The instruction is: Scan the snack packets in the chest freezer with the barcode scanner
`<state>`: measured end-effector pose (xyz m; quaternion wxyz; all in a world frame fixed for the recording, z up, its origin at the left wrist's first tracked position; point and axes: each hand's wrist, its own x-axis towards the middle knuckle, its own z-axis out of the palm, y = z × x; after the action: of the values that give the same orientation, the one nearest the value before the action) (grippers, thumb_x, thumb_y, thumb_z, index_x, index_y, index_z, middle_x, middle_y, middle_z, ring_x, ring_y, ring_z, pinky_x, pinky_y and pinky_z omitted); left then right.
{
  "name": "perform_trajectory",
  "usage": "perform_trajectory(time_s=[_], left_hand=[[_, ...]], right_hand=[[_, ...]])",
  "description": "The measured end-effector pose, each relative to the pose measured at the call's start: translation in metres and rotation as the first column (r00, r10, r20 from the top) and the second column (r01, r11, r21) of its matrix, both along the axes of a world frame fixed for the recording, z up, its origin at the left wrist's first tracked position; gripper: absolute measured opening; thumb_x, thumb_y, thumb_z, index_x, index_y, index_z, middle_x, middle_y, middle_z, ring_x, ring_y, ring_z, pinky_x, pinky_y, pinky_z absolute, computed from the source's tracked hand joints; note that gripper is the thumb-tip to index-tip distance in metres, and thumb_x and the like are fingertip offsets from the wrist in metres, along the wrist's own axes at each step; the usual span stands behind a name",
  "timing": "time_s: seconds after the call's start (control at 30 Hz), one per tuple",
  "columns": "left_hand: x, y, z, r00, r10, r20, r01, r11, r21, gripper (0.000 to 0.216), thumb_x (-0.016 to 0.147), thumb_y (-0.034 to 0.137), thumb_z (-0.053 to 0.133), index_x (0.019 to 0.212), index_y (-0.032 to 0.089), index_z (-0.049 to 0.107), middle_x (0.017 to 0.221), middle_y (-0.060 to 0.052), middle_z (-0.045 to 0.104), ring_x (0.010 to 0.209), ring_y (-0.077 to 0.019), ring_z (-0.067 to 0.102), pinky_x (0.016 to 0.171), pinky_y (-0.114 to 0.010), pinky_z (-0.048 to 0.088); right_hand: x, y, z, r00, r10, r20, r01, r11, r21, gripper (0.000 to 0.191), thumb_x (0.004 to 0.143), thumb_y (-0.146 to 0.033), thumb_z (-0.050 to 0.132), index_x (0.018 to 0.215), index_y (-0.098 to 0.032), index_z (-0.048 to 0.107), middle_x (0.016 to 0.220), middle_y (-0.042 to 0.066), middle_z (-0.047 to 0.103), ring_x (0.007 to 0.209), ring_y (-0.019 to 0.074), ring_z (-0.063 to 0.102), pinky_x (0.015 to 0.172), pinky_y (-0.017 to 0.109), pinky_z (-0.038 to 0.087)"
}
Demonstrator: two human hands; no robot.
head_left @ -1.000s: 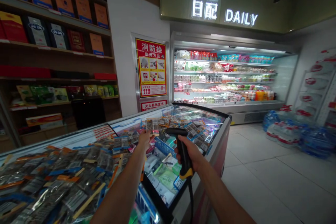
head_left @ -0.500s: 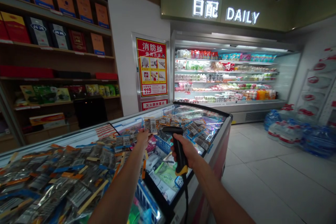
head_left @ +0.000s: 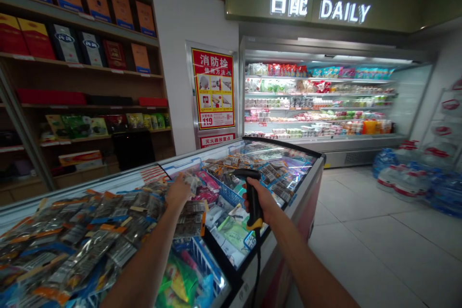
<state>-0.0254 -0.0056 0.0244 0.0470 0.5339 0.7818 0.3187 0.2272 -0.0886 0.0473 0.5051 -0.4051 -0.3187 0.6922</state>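
Note:
My right hand is closed round the grip of a black barcode scanner with a yellow band, held upright over the chest freezer, its cable hanging down. My left hand reaches over the pile of clear snack packets lying on the freezer's glass lid. Its fingers pinch a small clear packet, lowered toward the pile. Frozen goods in blue baskets show through the glass below both hands.
Wooden shelves with boxed goods line the left wall. A red fire notice hangs behind the freezer. A lit open chiller stands at the back under the DAILY sign. Shrink-wrapped water bottles sit on the tiled floor at right.
My left hand has dropped and drawn left, bringing the packet down from in front of the scanner to the pile. The scanner hand stayed nearly still. The view shifted slightly left.

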Motion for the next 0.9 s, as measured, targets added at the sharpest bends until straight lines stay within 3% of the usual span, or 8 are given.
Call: perform_trajectory(time_s=[0.17,0.27,0.37,0.53,0.63,0.77,0.9], left_hand=[[-0.003,-0.017,-0.001,0.971,-0.017,-0.238,-0.017,0.99,-0.143,0.038,0.078,0.023,0.035,0.108,0.02,0.058,0.104,-0.013,0.061,0.099,-0.0284,0.056,0.078,-0.039,0.044],[0.003,-0.021,0.002,0.911,0.016,-0.412,-0.042,0.998,-0.053,0.037,0.076,0.02,0.036,0.105,0.015,0.059,0.108,-0.016,0.058,0.108,-0.0313,0.049,0.084,-0.042,0.04],[0.019,-0.01,0.003,0.909,-0.004,-0.416,0.012,1.0,0.019,0.037,0.074,0.023,0.042,0.106,0.016,0.059,0.111,-0.016,0.056,0.111,-0.0325,0.045,0.088,-0.044,0.037],[0.051,0.043,0.004,0.977,-0.194,-0.084,0.196,0.981,0.011,0.03,0.069,0.023,0.052,0.097,0.017,0.062,0.102,-0.013,0.063,0.102,-0.0271,0.054,0.086,-0.035,0.04],[0.065,0.083,0.004,0.974,-0.202,0.106,0.2,0.979,0.026,0.03,0.069,0.024,0.055,0.098,0.018,0.061,0.099,-0.009,0.066,0.096,-0.0228,0.058,0.082,-0.03,0.041],[0.069,0.13,-0.001,0.974,-0.16,0.158,0.155,0.987,0.044,0.038,0.073,0.03,0.053,0.108,0.015,0.057,0.108,-0.013,0.062,0.102,-0.0259,0.056,0.083,-0.033,0.041],[0.06,0.173,-0.016,0.988,-0.114,0.107,0.113,0.993,0.016,0.049,0.077,0.041,0.048,0.117,0.013,0.05,0.117,-0.019,0.056,0.116,-0.0291,0.045,0.09,-0.037,0.036]], right_hand=[[0.006,-0.002,0.002,1.0,-0.022,-0.002,0.022,0.999,0.029,0.025,0.079,-0.041,0.048,0.074,-0.016,0.051,0.045,-0.003,0.052,0.034,0.0089,0.047,0.033,0.019,0.036],[0.011,-0.002,0.003,0.999,-0.042,-0.007,0.043,0.998,0.037,0.024,0.079,-0.04,0.049,0.074,-0.017,0.05,0.045,-0.003,0.051,0.034,0.0089,0.047,0.033,0.02,0.037],[0.015,-0.001,0.004,0.998,-0.06,-0.021,0.061,0.997,0.037,0.023,0.079,-0.039,0.048,0.075,-0.017,0.05,0.045,-0.004,0.051,0.034,0.0092,0.047,0.033,0.02,0.037],[0.028,0.005,0.007,0.992,-0.126,-0.028,0.127,0.991,0.034,0.022,0.079,-0.038,0.049,0.074,-0.017,0.05,0.045,-0.003,0.051,0.033,0.0091,0.047,0.032,0.02,0.037],[0.038,0.015,0.007,0.984,-0.159,-0.079,0.163,0.985,0.055,0.022,0.079,-0.038,0.05,0.073,-0.017,0.05,0.045,-0.003,0.051,0.033,0.0083,0.046,0.032,0.019,0.037],[0.043,0.038,-0.007,0.972,-0.173,-0.159,0.187,0.979,0.079,0.025,0.074,-0.042,0.054,0.075,-0.017,0.051,0.045,-0.004,0.052,0.034,0.0081,0.046,0.033,0.019,0.037],[0.035,0.06,-0.032,0.969,-0.075,-0.236,0.103,0.989,0.107,0.034,0.067,-0.046,0.06,0.081,-0.017,0.053,0.048,-0.004,0.054,0.034,0.0095,0.047,0.033,0.021,0.037]])
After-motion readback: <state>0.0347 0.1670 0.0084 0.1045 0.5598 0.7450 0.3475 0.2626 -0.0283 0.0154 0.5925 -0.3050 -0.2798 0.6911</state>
